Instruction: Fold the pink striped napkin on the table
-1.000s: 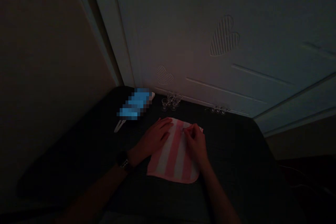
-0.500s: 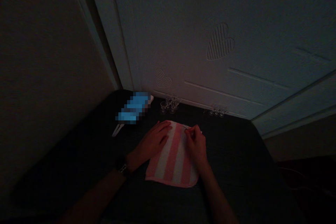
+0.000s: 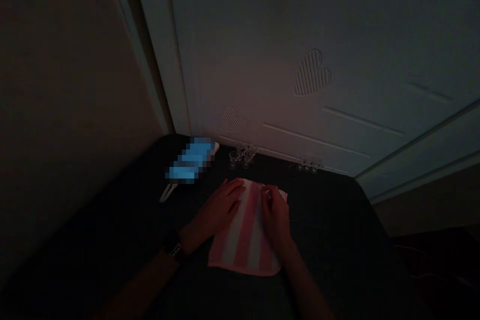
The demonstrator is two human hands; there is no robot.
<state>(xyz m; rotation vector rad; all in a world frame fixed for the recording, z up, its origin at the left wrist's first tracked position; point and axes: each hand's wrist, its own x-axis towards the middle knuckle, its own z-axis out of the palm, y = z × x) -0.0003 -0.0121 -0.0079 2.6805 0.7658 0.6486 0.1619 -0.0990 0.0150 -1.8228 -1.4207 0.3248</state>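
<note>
A small pink-and-white striped cloth lies flat on the dark table. My left hand rests on its upper left part with the fingers stretched out. Over the upper right part, my right hand is closed in a pinch, its fingertips close to the far edge of the cloth. Whatever sits between those fingertips is too small and dark to make out. A dark watch is on my left wrist.
Several small stemmed glasses stand behind the cloth, and more small glasses are at the back right near the white panel. A pixelated blue-screened device with a pale strap lies at the back left. The light is dim.
My right hand has shifted slightly left over the cloth, still pinched. My left hand keeps its place on the cloth. The whole view has tilted up a little.
</note>
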